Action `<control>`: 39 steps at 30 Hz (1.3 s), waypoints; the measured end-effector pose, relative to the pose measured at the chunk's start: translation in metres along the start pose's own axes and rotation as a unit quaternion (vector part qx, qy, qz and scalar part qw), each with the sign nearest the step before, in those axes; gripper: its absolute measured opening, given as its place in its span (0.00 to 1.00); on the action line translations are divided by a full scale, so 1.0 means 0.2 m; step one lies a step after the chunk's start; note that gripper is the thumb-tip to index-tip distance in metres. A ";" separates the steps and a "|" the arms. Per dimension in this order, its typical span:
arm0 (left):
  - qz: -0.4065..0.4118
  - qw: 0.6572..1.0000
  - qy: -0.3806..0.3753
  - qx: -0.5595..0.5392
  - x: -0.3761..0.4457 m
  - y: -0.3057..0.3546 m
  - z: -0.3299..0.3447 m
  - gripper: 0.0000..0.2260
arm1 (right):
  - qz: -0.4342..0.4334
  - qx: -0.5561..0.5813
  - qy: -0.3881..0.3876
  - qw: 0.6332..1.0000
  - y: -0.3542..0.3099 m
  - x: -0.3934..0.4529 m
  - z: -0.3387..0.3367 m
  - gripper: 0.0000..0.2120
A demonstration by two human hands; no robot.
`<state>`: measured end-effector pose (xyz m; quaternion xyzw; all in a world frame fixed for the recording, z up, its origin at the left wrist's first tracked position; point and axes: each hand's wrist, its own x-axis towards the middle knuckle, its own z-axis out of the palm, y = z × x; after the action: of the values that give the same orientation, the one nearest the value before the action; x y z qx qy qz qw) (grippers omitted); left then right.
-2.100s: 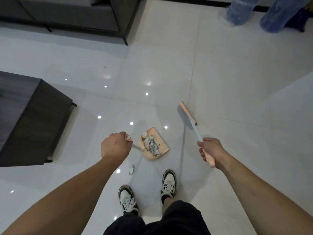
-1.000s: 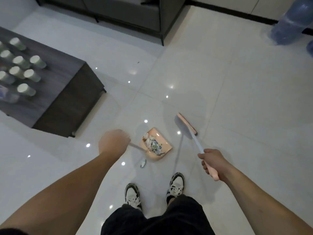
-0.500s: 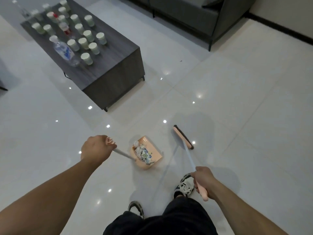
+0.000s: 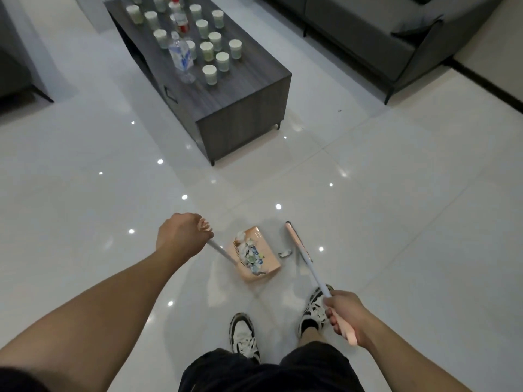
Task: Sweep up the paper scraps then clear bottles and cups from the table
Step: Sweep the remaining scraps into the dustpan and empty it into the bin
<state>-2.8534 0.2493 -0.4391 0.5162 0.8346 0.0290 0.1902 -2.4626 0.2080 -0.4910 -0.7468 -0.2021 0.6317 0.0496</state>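
Glossy tile floor (image 4: 396,193); matt wood-grain table (image 4: 249,89).

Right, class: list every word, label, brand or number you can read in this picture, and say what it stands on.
No text can be read.
Clear bottle on the coffee table: blue label, too blurred.
Red-labelled bottle: print too small.
Paper scraps in the dustpan: blue print, illegible.
Cups: no legible markings.

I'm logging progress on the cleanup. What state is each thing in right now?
Dustpan: on the floor, holding paper scraps.
Broom: head down on the floor.
Loose scrap: on the floor between dustpan and broom.
Left hand: grips the dustpan handle.
Right hand: grips the broom handle.
Cups: upright on the table.
Water bottle: upright, capped.
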 end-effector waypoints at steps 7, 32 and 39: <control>0.052 0.998 -0.016 0.043 -0.10 -0.07 0.14 0.07 | 0.009 0.029 -0.018 0.999 0.00 -0.09 0.15 0.08; 0.066 0.995 -0.005 0.079 0.04 -0.10 0.19 0.04 | 0.029 -0.056 -0.086 0.994 0.01 -0.28 0.27 0.20; 0.042 0.998 -0.016 0.054 0.04 -0.07 0.19 0.07 | 0.039 0.012 -0.131 0.991 -0.03 -0.33 0.00 0.13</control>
<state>-2.8553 0.2437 -0.4799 0.5608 0.8093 -0.0161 0.1742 -2.4731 0.1895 -0.4271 -0.6641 -0.1701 0.7280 0.0075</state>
